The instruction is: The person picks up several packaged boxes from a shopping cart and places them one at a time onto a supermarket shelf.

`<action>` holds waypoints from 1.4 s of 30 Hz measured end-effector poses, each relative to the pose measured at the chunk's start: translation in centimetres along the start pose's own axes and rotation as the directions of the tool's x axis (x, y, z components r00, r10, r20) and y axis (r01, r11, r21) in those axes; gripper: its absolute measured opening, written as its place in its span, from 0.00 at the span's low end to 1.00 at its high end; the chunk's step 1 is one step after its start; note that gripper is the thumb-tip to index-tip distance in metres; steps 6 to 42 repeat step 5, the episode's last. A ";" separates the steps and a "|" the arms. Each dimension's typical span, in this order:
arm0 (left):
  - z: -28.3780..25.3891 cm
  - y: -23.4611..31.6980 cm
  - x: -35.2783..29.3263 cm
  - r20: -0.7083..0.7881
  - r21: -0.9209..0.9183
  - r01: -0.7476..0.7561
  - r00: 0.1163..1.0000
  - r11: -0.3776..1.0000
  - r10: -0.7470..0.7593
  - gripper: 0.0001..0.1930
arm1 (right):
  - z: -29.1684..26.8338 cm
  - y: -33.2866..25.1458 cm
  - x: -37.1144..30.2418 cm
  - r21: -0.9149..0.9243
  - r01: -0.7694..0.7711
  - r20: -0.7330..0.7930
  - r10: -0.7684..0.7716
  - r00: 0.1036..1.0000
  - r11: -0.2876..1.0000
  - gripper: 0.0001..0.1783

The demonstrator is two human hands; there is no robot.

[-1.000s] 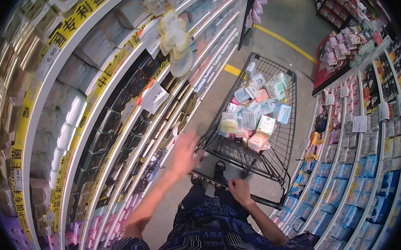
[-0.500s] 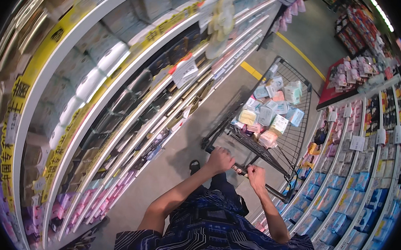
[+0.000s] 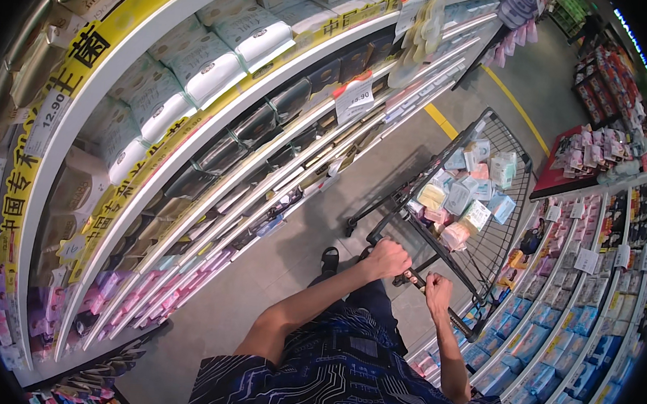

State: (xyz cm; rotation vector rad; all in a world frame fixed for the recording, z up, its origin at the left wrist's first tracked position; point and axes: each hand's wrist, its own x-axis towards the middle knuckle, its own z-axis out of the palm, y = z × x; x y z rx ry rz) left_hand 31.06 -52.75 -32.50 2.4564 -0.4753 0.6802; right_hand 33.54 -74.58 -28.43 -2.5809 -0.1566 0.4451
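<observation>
Both of my hands are wrapped round the dark push bar of a black wire shopping cart [image 3: 517, 238]. My left hand [image 3: 389, 259] grips the bar's left part, knuckles up. A short way to its right, my right hand [image 3: 438, 291] is closed on the same bar. Between the two hands a short stretch of the cart handle [image 3: 413, 276] shows. In the cart's basket lies a loose heap of small soft packages [image 3: 459, 198] in white, pale blue, yellow and pink. The fingertips of both hands are hidden under the bar.
Tall shelves [image 3: 216, 131] of wrapped packs run close along my left. More shelves [image 3: 554, 331] with blue and pink packs line the right. Ahead stands a red display stand [image 3: 558, 170] with pink packs. Yellow lines [image 3: 520, 111] mark the grey floor.
The cart and both hands now appear farther right and slightly lower in the view. The left shelves show larger and sharper. Both hands keep their grip on the handle.
</observation>
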 end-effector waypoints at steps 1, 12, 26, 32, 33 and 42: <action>-0.1 0.1 -0.2 -0.016 -0.028 0.032 0.999 0.999 -0.032 0.08 | 0.2 0.1 -0.3 0.001 0.002 -0.002 -0.002 1.000 1.000 0.21; 0.0 0.7 -1.3 -0.064 -0.085 0.115 0.991 0.990 -0.121 0.10 | 0.9 0.1 -1.4 0.038 0.052 -0.060 -0.049 0.997 0.998 0.24; 0.0 0.7 -1.3 -0.064 -0.085 0.115 0.991 0.990 -0.121 0.10 | 0.9 0.1 -1.4 0.038 0.052 -0.060 -0.049 0.997 0.998 0.24; 0.0 0.7 -1.3 -0.064 -0.085 0.115 0.991 0.990 -0.121 0.10 | 0.9 0.1 -1.4 0.038 0.052 -0.060 -0.049 0.997 0.998 0.24; 0.0 0.7 -1.3 -0.064 -0.085 0.115 0.991 0.990 -0.121 0.10 | 0.9 0.1 -1.4 0.038 0.052 -0.060 -0.049 0.997 0.998 0.24; 0.0 0.7 -1.3 -0.064 -0.085 0.115 0.991 0.990 -0.121 0.10 | 0.9 0.1 -1.4 0.038 0.052 -0.060 -0.049 0.997 0.998 0.24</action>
